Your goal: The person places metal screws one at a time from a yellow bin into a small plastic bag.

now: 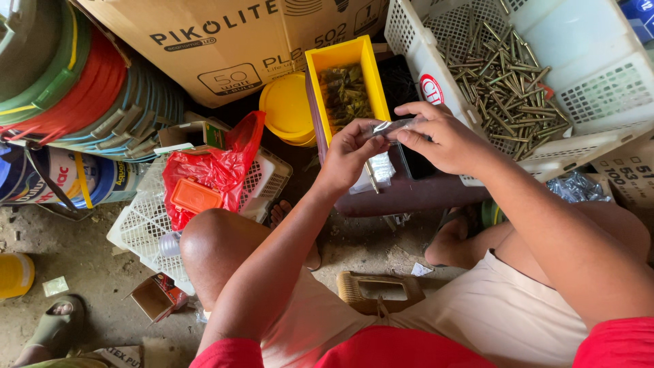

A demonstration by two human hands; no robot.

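My left hand (349, 155) and my right hand (439, 138) both pinch a small clear plastic bag (390, 127) between them, held above a dark brown stool (409, 194). A long brass-coloured screw (371, 177) hangs below my left fingers, over another clear packet (379, 169) lying on the stool. Just beyond my hands stands a narrow yellow bin (347, 54) filled with dull greenish screws. To the right a white plastic basket (579, 102) holds several loose brass screws (507, 82).
A big cardboard box (225, 41) stands behind. A white crate (146, 228) with a red plastic bag (211, 170) and an orange box sits left, beside stacked coloured buckets (82, 88). A yellow lid (286, 109), a small open carton (157, 296), a wooden brush (378, 289) and filled clear packets (579, 187) lie around.
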